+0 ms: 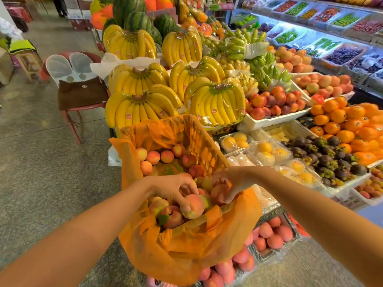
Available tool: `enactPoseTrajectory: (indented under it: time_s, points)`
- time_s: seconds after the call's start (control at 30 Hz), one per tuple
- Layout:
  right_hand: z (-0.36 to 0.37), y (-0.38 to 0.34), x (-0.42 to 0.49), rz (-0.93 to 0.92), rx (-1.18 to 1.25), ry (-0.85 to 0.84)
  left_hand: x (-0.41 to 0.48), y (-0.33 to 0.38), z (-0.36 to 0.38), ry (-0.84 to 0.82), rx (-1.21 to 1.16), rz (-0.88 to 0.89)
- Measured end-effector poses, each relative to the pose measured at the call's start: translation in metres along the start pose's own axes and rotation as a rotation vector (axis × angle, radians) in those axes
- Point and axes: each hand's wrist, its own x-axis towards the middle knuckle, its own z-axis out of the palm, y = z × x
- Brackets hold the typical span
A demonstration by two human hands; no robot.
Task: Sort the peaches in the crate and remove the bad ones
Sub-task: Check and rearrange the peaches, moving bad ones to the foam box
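Note:
An orange plastic crate (204, 146) lined with an orange bag (186, 245) stands tilted at the stall's near corner, with several peaches inside. My left hand (174, 188) is in the crate's near end, fingers closed over a pink-yellow peach (193, 207). My right hand (232, 180) reaches in from the right and grips a redder peach (219, 194) beside it. More peaches (153, 157) lie along the crate's far end, around a bare patch with green leaves.
Bagged banana bunches (215, 102) rise right behind the crate. Clear boxes of yellow fruit (267, 152), mangosteens (323, 156) and oranges (352, 125) lie to the right. A lower crate of pink peaches (271, 235) sits below. A red chair (80, 96) stands on the floor at left.

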Motion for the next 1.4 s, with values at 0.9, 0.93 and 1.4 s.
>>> enactPoseTrajectory:
  time_s: [0.9, 0.93, 1.4]
  points:
    - [-0.05, -0.027, 0.071, -0.165, 0.372, 0.313, -0.007, -0.058, -0.06, 0.808, -0.068, 0.192]
    - [-0.051, -0.032, 0.085, -0.171, 0.392, 0.309, -0.008, -0.07, -0.069, 0.944, 0.033, 0.16]
    - [-0.005, -0.075, 0.231, -0.101, 0.39, -0.22, 0.003, -0.164, -0.08, 1.2, 0.297, 0.071]
